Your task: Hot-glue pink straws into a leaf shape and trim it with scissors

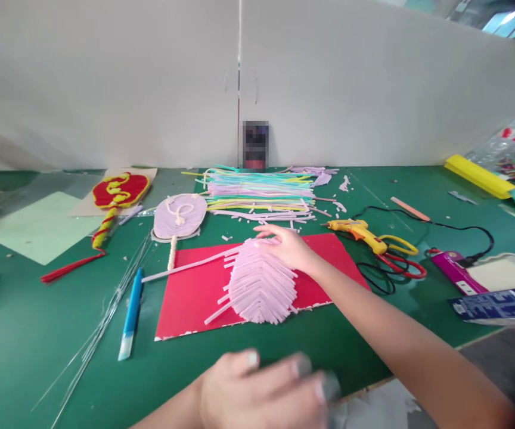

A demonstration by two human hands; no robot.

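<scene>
A lilac oval piece (261, 286) made of pipe cleaner strips in a slanted leaf pattern lies on a red sheet (190, 298). My right hand (287, 247) rests at its top edge, fingers closed around the end of a long lilac pipe cleaner (190, 262); the exact grip is partly hidden. That strip reaches left past the red sheet, and several short strip ends jut from the oval's left side. Nearer to me, my left hand (269, 390) hovers in front of the sheet, blurred, fingers apart and nothing visible in them.
Behind lies a bundle of coloured pipe cleaners (257, 190). A finished lilac fan (179, 217) and a red-yellow fan (121, 190) are at left, near a blue cutter (131, 316) and thin wires (105, 316). Rightward are a yellow glue gun (356, 229), red-handled scissors (405, 265) and a purple box (452, 268).
</scene>
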